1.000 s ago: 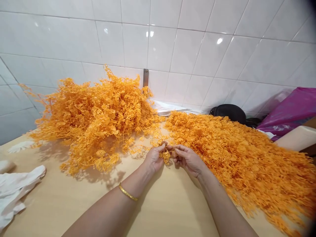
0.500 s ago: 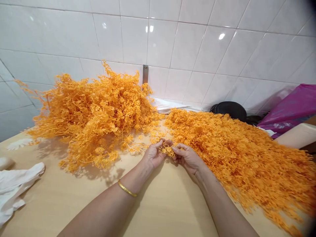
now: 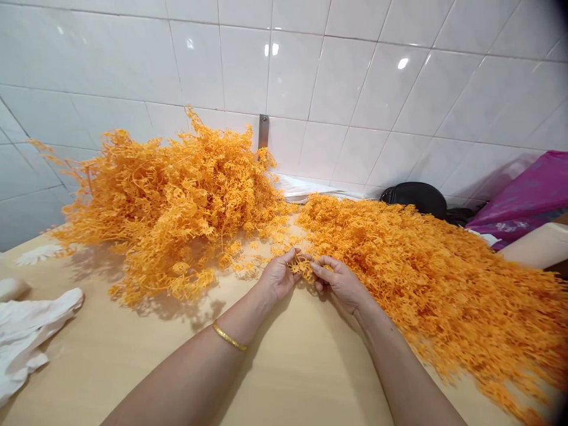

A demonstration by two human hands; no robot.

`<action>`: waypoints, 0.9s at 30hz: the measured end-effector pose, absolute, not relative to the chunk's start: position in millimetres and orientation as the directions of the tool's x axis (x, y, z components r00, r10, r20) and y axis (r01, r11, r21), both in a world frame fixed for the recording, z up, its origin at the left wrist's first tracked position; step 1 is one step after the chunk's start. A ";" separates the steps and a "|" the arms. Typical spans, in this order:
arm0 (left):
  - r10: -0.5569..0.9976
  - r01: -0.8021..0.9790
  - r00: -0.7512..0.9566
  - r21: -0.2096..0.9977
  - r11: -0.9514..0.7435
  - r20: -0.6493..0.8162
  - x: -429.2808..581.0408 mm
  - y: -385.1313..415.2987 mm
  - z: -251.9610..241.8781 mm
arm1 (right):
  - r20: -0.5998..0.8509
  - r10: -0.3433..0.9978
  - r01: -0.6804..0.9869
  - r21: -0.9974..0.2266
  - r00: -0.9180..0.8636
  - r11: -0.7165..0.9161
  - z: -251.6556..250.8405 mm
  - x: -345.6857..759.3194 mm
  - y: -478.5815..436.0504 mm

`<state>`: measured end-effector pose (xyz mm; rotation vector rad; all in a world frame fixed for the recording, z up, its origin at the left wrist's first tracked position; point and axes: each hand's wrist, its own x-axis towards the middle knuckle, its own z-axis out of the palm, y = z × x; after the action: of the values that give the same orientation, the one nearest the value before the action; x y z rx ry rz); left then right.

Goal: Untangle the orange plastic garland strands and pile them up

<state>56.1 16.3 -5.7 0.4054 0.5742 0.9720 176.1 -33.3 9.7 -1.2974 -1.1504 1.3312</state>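
Between my two hands is a small orange plastic flower sprig (image 3: 302, 269) with thin, curly petals. My left hand (image 3: 280, 275) pinches it from the left, thumb on top. From the right, my right hand (image 3: 333, 281) grips its other edge between thumb and fingers. Some fingertips are hidden behind the sprig. A tall, tangled heap of similar orange sprigs (image 3: 177, 201) rises to the left of my hands. On the right spreads a lower, wide pile of orange pieces (image 3: 435, 266), close to my right hand.
The pale wooden table (image 3: 284, 367) meets a white tiled wall (image 3: 293, 77) with a metal strip (image 3: 263, 136). White cloth (image 3: 31, 331) and a white glove (image 3: 39, 254) lie at left. A black case (image 3: 415, 198) and purple bag (image 3: 523, 195) stand at back right.
The sprig has turned slightly between my fingers, and my right fingers have shifted a little on it. Both hands stay in nearly the same place.
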 end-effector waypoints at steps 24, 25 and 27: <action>0.907 -0.601 0.379 0.696 0.392 -0.183 63.0 1.6 -3.6 | -0.124 0.988 0.029 -0.991 0.095 -0.128 5.9 173.8 -30.0; 0.911 -0.600 0.376 0.705 0.380 -0.171 63.0 1.9 -3.8 | -0.126 0.987 0.035 -0.991 0.100 -0.130 6.2 174.0 -29.8; 0.917 -0.599 0.361 0.711 0.368 -0.170 63.1 3.0 -4.3 | -0.108 0.989 0.066 -0.991 0.096 -0.115 6.5 173.5 -29.7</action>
<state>63.1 3.0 -4.3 0.6034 0.6159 1.0566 173.5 -29.7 6.5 -1.3869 -1.1373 1.1863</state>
